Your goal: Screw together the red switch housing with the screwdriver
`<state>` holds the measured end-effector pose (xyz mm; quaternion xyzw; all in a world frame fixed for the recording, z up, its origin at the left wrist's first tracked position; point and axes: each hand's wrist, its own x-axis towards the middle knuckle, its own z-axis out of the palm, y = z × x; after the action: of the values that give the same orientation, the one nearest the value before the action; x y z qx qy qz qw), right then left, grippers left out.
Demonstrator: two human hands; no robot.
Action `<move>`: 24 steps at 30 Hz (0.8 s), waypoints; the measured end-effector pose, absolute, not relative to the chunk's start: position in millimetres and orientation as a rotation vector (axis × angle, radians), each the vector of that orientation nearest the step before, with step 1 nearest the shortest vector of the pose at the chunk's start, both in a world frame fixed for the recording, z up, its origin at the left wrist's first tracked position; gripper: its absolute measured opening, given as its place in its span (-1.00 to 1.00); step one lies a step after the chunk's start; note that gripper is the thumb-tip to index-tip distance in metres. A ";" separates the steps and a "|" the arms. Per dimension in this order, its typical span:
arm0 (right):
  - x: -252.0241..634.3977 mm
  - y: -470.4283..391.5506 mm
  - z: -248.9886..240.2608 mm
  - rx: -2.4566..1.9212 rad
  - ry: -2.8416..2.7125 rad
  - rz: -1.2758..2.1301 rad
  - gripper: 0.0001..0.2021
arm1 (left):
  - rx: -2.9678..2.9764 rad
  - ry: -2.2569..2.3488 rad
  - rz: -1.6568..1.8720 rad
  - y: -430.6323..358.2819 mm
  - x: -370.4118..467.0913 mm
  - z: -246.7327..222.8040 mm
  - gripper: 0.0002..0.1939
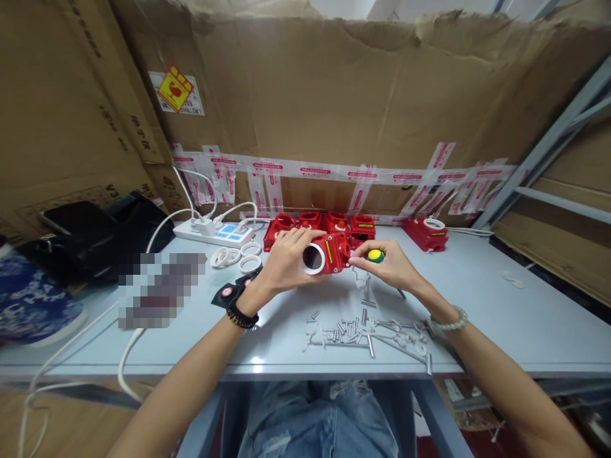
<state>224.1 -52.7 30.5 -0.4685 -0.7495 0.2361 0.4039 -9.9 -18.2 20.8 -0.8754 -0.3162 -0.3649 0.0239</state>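
Note:
My left hand [287, 262] is wrapped round a red housing [335, 252] with a white ring [314, 259] on its near face, lifted above the table. At the housing's right side, my right hand [389, 264] pinches with thumb and finger; what lies between the fingertips is too small to tell. A screwdriver with a green and yellow handle [376, 256] rests in that same hand, its shaft mostly hidden. Below them on the table lie loose screws [348, 329] and metal T-shaped bars [400, 348] with white cords.
Several red housings [363, 227] stand along the cardboard at the back, another [427, 234] further right. White rings [250, 264], black parts [226, 293] and a power strip [228, 233] with cables sit to the left. A metal frame [539, 146] rises at the right.

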 end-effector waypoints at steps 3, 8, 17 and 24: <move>222.7 -53.1 29.8 -1.201 -1.889 0.574 -0.75 | -2.672 -0.977 -1.152 -17.3 -9.6 19.8 -0.34; 220.4 -58.6 33.5 -1.187 -1.978 0.385 -0.75 | -2.640 -0.986 -1.181 -18.1 -6.6 17.3 -0.36; 223.2 -51.9 24.8 -1.076 -2.084 -0.011 -0.78 | -2.645 -1.028 -1.257 -18.0 -2.2 12.6 -0.34; 226.2 -62.9 42.5 -1.131 -1.655 0.039 -0.83 | -2.635 -1.117 -1.324 -17.9 -3.1 14.1 -0.31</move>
<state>226.2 -62.9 42.5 -0.4753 -0.6958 0.0166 0.5383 -3.1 -17.9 14.1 -0.8356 -0.3543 -0.4198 -0.0061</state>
